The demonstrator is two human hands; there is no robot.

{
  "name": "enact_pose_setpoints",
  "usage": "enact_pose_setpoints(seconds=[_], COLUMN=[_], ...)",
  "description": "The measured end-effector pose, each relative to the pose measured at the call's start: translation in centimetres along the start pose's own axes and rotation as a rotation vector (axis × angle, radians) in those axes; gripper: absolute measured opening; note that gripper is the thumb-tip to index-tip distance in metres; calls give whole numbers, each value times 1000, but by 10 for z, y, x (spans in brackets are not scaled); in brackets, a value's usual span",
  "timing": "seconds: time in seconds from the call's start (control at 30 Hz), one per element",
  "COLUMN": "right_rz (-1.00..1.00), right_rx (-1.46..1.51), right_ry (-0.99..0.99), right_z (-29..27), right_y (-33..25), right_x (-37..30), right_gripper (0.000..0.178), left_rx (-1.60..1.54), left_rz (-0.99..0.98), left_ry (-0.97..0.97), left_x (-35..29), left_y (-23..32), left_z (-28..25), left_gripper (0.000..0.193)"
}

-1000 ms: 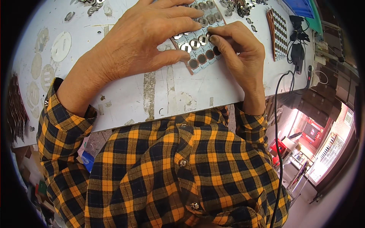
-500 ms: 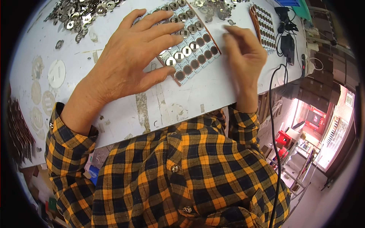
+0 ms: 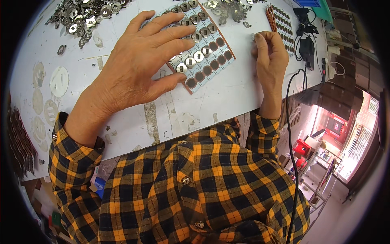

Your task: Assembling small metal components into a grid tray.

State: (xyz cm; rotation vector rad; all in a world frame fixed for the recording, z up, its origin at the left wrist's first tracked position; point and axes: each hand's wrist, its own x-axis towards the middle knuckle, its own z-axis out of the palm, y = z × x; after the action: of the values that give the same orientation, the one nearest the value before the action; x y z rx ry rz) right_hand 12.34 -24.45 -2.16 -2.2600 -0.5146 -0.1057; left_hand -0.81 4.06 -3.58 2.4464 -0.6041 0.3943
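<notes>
Under my left hand [image 3: 132,67] lies a pale blue circuit board panel [image 3: 195,86] with a brown edge, set slantwise on the table. My left fingers are spread flat across its left side, hiding part of it. Silver metal discs [image 3: 198,56], each with a dark slot, sit on several of its round spots. Along its near right side bare dark circles [image 3: 207,70] show. My right hand [image 3: 271,55] is apart from the panel, to its right, above the white table [image 3: 227,95]. Its thumb and fingers are pinched together; whatever they hold is too small to make out.
Loose metal discs [image 3: 85,18] are heaped at the far left, and a smaller heap [image 3: 231,12] lies beyond the panel. A stack of similar panels [image 3: 284,32] stands at the far right, beside a black power adapter [image 3: 307,53] and cables. Dark strips [image 3: 21,140] are stacked at the left edge.
My right hand has moved right, away from the panel's edge, with its fingers drawn together. My left hand stays spread on the panel, which has barely shifted.
</notes>
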Motion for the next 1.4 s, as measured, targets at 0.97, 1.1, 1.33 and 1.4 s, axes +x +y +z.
enact_pose_setpoints(seconds=[0.97, 1.1, 1.33, 1.4], right_rz=[26, 117, 84, 209], right_rx=[-262, -218, -216, 178], right_ry=[-328, -459, -458, -451], right_z=[-22, -32, -32, -27], right_y=[-27, -22, -17, -21], right_x=[-2, 4, 9, 7], right_gripper=[11, 11, 6, 9], left_rx=[14, 38, 43, 46], left_rz=[17, 15, 27, 23], left_ry=[-23, -25, -18, -24], left_x=[4, 5, 5, 5], left_y=[3, 4, 4, 5], left_z=[-4, -5, -4, -6], left_gripper=[55, 56, 59, 60])
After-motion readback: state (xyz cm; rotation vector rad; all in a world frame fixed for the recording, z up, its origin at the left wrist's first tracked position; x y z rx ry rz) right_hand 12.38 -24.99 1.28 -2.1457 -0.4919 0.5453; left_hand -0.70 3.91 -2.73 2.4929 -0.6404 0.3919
